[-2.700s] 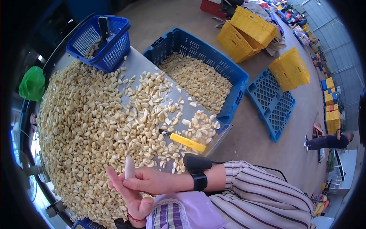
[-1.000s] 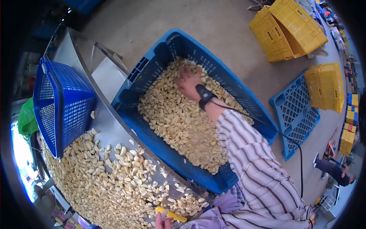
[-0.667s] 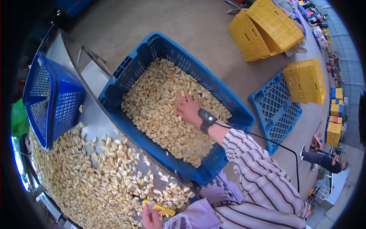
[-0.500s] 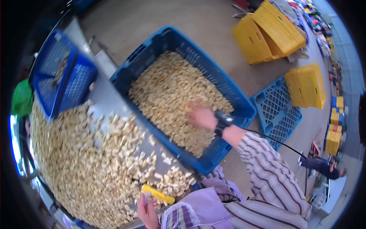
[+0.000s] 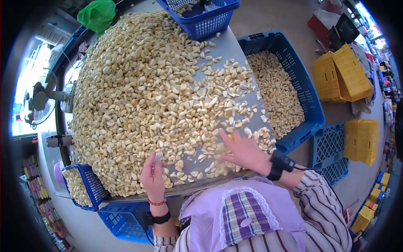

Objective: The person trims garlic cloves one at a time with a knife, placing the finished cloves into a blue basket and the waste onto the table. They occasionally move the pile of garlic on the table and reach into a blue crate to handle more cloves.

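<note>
Pale, curved pieces that look like peeled garlic cloves (image 5: 138,92) lie heaped across the metal table (image 5: 252,122). Over the near right of the heap, my right hand (image 5: 247,155) is open, fingers spread and thumb apart. Loose cloves blur just under its palm, and a small yellow-orange spot shows by its index finger. My left hand (image 5: 153,178) is raised at the table's near edge. Its fingers are bent together around a small whitish piece (image 5: 158,156) at their tips; what that piece is I cannot tell.
A large blue crate (image 5: 308,90) of cloves stands right of the table. One blue basket (image 5: 205,25) sits at the far edge, and another (image 5: 96,191) full of cloves at the near left. Beyond the crate are yellow crates (image 5: 361,140). A fan (image 5: 42,98) stands left.
My right hand has come out of the blue crate to the cloves on the table. The view has swung left. The yellow bar beside my left hand no longer shows there.
</note>
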Available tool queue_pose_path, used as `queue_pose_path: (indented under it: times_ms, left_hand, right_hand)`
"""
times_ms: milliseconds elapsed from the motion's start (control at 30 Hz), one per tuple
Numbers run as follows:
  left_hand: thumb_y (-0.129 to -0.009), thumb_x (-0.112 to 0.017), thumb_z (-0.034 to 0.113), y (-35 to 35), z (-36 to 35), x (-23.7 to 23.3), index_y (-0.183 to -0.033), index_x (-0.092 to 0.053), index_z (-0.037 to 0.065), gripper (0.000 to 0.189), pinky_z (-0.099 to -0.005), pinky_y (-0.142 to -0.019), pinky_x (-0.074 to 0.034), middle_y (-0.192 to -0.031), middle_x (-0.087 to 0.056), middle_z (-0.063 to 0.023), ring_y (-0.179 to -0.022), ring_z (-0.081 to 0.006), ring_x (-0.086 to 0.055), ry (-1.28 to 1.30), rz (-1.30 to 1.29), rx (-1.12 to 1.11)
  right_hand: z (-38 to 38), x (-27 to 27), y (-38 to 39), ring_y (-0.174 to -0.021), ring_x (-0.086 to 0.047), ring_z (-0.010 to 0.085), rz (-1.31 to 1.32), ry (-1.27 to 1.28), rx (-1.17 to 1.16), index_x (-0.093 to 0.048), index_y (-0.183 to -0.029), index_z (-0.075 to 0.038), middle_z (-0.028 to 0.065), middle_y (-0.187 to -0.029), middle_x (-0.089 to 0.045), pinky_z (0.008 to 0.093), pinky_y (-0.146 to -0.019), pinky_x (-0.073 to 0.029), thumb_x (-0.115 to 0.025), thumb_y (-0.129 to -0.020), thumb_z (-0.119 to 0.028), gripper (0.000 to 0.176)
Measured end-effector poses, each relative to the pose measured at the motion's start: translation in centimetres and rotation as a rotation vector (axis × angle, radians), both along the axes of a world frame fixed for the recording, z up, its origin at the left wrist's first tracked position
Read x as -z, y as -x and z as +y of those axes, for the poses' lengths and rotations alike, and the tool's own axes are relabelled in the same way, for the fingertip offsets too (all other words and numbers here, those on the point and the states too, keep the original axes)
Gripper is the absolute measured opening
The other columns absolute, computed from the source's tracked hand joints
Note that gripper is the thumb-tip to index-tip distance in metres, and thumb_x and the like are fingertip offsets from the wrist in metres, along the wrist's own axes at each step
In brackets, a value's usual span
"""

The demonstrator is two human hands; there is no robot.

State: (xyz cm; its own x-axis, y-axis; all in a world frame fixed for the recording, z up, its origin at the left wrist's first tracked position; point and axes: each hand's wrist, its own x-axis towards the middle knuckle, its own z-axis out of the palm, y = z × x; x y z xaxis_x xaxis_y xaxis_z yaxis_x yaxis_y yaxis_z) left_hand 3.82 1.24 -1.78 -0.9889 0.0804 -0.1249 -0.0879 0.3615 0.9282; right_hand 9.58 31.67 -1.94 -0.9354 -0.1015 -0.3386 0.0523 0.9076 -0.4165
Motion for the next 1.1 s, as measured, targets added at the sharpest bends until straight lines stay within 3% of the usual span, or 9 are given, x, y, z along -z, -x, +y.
queue_pose_path:
  times_ms: [167, 233, 367, 467, 633, 833, 933, 1067, 1100]
  left_hand:
    - [-0.088, -0.059, 0.003, 4.3, -0.2, 1.1, -0.116, -0.06, 0.001, 0.028, -0.0227, -0.063, -0.047, -0.092, -0.066, -0.0086, -0.073, -0.0121, -0.06, 0.052, 0.074, 0.12]
    - [-0.084, -0.062, 0.004, 6.0, 1.6, 1.5, -0.11, -0.063, 0.005, 0.026, -0.0265, -0.062, -0.049, -0.087, -0.065, -0.0099, -0.069, -0.0181, -0.061, 0.204, 0.394, 0.373]
    - [-0.081, -0.063, 0.007, 7.5, 7.7, 1.7, -0.101, -0.065, 0.008, 0.02, -0.0317, -0.06, -0.05, -0.082, -0.061, -0.0106, -0.071, -0.0229, -0.061, 0.164, 0.586, 0.608]
    - [-0.08, -0.064, 0.011, 7.6, 11.9, 3.4, -0.098, -0.065, 0.01, 0.018, -0.0324, -0.059, -0.049, -0.081, -0.058, -0.0087, -0.075, -0.025, -0.06, 0.19, 0.646, 0.775]
    - [-0.077, -0.058, 0.01, 6.6, 15.4, 7.6, -0.088, -0.062, 0.009, 0.012, -0.0313, -0.062, -0.052, -0.087, -0.054, -0.0059, -0.084, -0.0226, -0.057, 0.627, 0.755, 1.029]
    - [-0.081, -0.055, 0.016, 7.0, 12.5, 7.5, -0.08, -0.062, 0.007, 0.011, -0.0377, -0.063, -0.05, -0.083, -0.055, -0.0088, -0.081, -0.027, -0.058, 0.323, 0.65, 1.0]
    - [-0.08, -0.056, 0.024, 8.1, 8.4, 5.7, -0.084, -0.064, 0.008, 0.019, -0.0397, -0.066, -0.05, -0.081, -0.06, -0.0105, -0.077, -0.0289, -0.062, 0.633, 0.32, 1.395]
    - [-0.08, -0.055, 0.019, 12.4, 7.7, 2.2, -0.086, -0.065, 0.009, 0.016, -0.0387, -0.067, -0.051, -0.086, -0.061, -0.0094, -0.085, -0.0286, -0.062, 0.603, 0.297, 1.193]
    - [-0.079, -0.054, 0.016, 14.1, 8.8, 2.5, -0.085, -0.065, 0.01, 0.014, -0.0388, -0.067, -0.05, -0.089, -0.06, -0.0083, -0.087, -0.0279, -0.06, 0.522, 0.542, 0.966]
  right_hand:
    - [-1.2, 2.7, -1.0, -0.078, -0.061, 0.0333, 0.023, -0.08, 0.235, -0.029, -0.14, -0.008, 0.0172, -0.105, -0.053, 0.0425, -0.063, -0.051, -0.06, -0.081, -0.022, 0.068]
    - [-0.2, 3.9, -1.7, -0.075, -0.061, 0.0299, 0.035, -0.12, 0.313, -0.033, -0.139, -0.005, 0.0172, -0.105, -0.054, 0.0377, -0.064, -0.05, -0.06, -0.081, -0.017, 0.065]
    - [0.8, 3.5, -2.3, -0.076, -0.061, 0.0153, 0.146, 0.479, 0.749, -0.037, -0.138, -0.003, 0.0055, -0.095, -0.059, 0.0305, -0.065, -0.053, -0.045, -0.09, -0.011, 0.05]
    - [-0.5, 0.5, -1.4, -0.08, -0.057, 0.0082, 0.252, 1.348, 1.287, -0.048, -0.131, -0.006, -0.0011, -0.094, -0.058, 0.0244, -0.062, -0.049, -0.05, -0.09, -0.011, 0.042]
    - [-2.1, -1.6, -0.8, -0.068, -0.056, 0.01, 0.304, 1.466, 1.427, -0.049, -0.126, -0.005, 0.001, -0.083, -0.056, 0.0275, -0.054, -0.049, -0.055, -0.093, -0.025, 0.039]
    - [-2.9, -2.4, -0.9, -0.063, -0.054, 0.0118, 0.332, 1.53, 1.363, -0.049, -0.127, -0.005, 0.0023, -0.08, -0.055, 0.0282, -0.052, -0.048, -0.057, -0.091, -0.026, 0.042]
    - [-3.1, -2.0, -0.5, -0.064, -0.055, 0.0123, 0.366, 1.547, 1.377, -0.049, -0.126, -0.007, 0.0024, -0.081, -0.056, 0.0272, -0.052, -0.048, -0.055, -0.091, -0.026, 0.04]
    - [-3.7, -1.3, -0.1, -0.06, -0.052, 0.0116, 0.365, 1.485, 1.322, -0.054, -0.121, -0.008, 0.0014, -0.076, -0.054, 0.0247, -0.053, -0.046, -0.056, -0.091, -0.032, 0.038]
    - [-3.8, -0.9, -0.2, -0.059, -0.051, 0.0109, 0.343, 1.469, 1.264, -0.056, -0.118, -0.007, 0.0011, -0.074, -0.053, 0.0241, -0.053, -0.045, -0.056, -0.091, -0.033, 0.038]
